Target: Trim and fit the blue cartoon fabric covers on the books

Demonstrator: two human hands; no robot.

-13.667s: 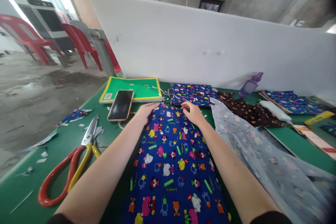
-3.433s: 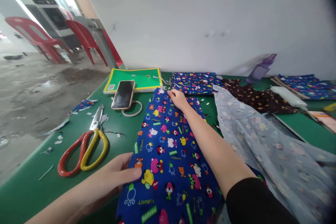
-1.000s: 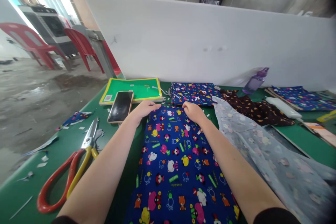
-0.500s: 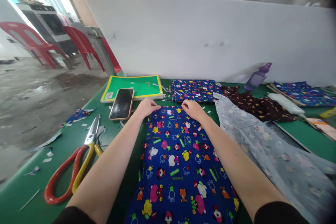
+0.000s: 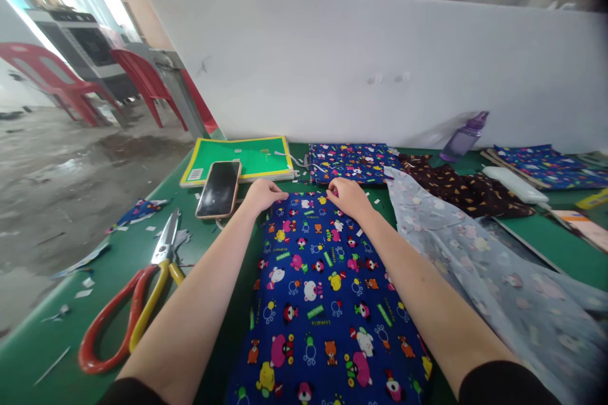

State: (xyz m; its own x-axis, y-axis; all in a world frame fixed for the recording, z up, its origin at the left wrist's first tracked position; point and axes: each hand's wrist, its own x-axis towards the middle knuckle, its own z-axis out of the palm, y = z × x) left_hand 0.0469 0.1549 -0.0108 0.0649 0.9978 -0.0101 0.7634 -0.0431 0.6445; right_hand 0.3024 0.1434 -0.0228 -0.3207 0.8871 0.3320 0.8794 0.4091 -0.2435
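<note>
A blue cloth printed with cartoon animals (image 5: 318, 291) lies lengthwise on the green table (image 5: 118, 253) in front of me. My left hand (image 5: 263, 193) rests on its far left corner with fingers curled over the edge. My right hand (image 5: 346, 196) sits at the far edge's middle, fingertips pinching the fabric. Both forearms stretch out along the cloth.
A phone (image 5: 219, 188) lies just left of my left hand, partly on a green-and-yellow book (image 5: 242, 158). Red-and-yellow scissors (image 5: 137, 291) lie at the left. Folded blue cloth (image 5: 351, 161), brown cloth (image 5: 465, 190), pale grey cloth (image 5: 479, 266) and a purple bottle (image 5: 463, 136) lie right and behind.
Both hands stay at the cloth's far edge, shifted only slightly in the last second. Earlier, my left hand was at the near left side of the cloth, then reached forward.
</note>
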